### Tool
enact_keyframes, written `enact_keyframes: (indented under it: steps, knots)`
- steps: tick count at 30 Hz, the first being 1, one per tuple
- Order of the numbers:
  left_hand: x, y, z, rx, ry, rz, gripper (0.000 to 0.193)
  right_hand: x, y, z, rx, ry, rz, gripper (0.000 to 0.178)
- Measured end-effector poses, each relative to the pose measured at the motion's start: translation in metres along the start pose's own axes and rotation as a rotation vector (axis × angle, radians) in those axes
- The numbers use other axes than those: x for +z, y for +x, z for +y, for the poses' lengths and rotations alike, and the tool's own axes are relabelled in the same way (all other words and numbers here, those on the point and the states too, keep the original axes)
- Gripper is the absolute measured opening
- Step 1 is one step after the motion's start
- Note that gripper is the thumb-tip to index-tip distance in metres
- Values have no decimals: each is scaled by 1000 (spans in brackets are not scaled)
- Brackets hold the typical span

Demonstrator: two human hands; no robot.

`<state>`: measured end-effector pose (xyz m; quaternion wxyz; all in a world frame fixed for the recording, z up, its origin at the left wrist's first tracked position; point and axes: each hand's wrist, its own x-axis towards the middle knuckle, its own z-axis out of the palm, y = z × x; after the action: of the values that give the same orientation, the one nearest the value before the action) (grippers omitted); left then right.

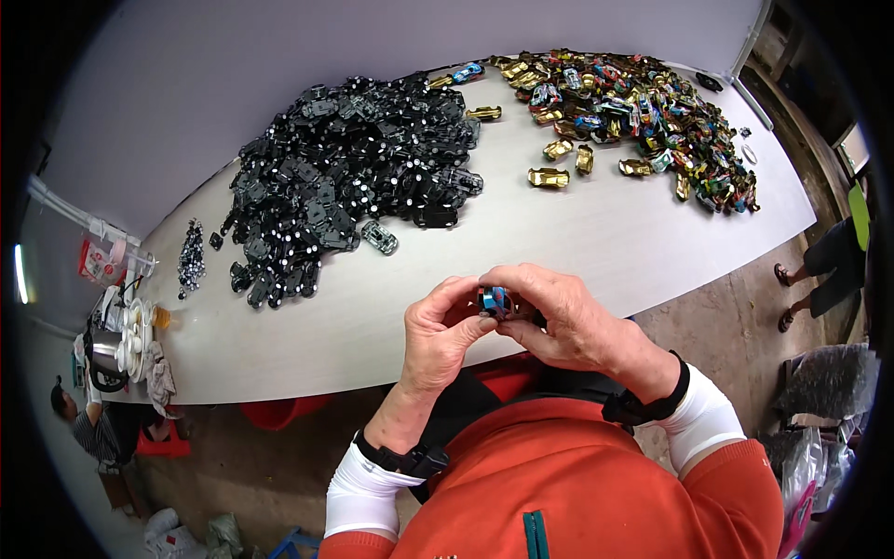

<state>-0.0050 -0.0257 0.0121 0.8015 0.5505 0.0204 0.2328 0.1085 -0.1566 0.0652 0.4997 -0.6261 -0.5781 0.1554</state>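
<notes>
Left grip (434, 337) and right grip (568, 315) nearly together, fingers and thumbs curled narrowly around a small blue toy car (494, 300) between them. Judged light, stiff, smooth, somewhat slippery; best pinched along its long sides. Dark toy-car parts (345, 168) heaped on the surface (279, 340) beyond, leftward; colourful car bodies (643, 112) beyond, rightward.

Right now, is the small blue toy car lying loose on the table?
No, the left hand and the right hand are holding the small blue toy car together.
</notes>
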Motion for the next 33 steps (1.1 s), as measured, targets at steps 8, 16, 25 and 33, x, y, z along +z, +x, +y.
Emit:
enact_keyframes:
  steps: [8,16,25,33]
  knots:
    - [8,-4,0,-25,-161,26,36,-7,-3,-6,-13,-42,-50,42]
    - [13,-3,1,-44,-197,45,34,-8,-3,-8,-29,-18,-43,40]
    - [17,-9,-5,-53,-120,126,31,-12,-2,-10,79,-78,-152,30]
    - [12,-1,2,-37,10,63,36,-6,-2,-5,58,59,-70,30]
